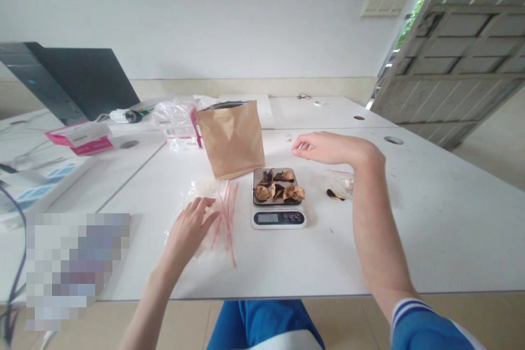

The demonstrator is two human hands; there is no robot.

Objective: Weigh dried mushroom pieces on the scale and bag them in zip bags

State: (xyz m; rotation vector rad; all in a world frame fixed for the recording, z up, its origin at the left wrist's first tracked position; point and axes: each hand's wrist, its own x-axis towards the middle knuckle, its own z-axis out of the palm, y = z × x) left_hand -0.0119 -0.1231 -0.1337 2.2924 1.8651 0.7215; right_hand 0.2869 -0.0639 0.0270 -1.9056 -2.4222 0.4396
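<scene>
The left hand (187, 231) is laid palm down on a clear plastic bag (197, 188), its fingers spread and slightly bent, and nothing is gripped by it. Thin red strips (227, 224), possibly twist ties, are fanned out on the plastic just beside the fingertips (213, 217). The right hand (324, 149) is held above the table (426, 240), half open with the fingers loosely curled. It appears to be empty, though a very small item could be hidden from this view.

A digital kitchen scale (278, 217) is placed between the 2 hands, and a dark metal tray (257, 179) is set on top of it. Dried brown and black pieces (287, 192) are spread across the tray. The reading on the scale's display is too small to be made out. A kraft paper bag (230, 139) stands upright with its top open, just behind the scale. A small clear bag (341, 181) is lying to the right of the scale, with a dark piece (335, 194) beside it. Further plastic bags (176, 126) are piled behind the paper bag, and a pink box (80, 139) is lying further left.
</scene>
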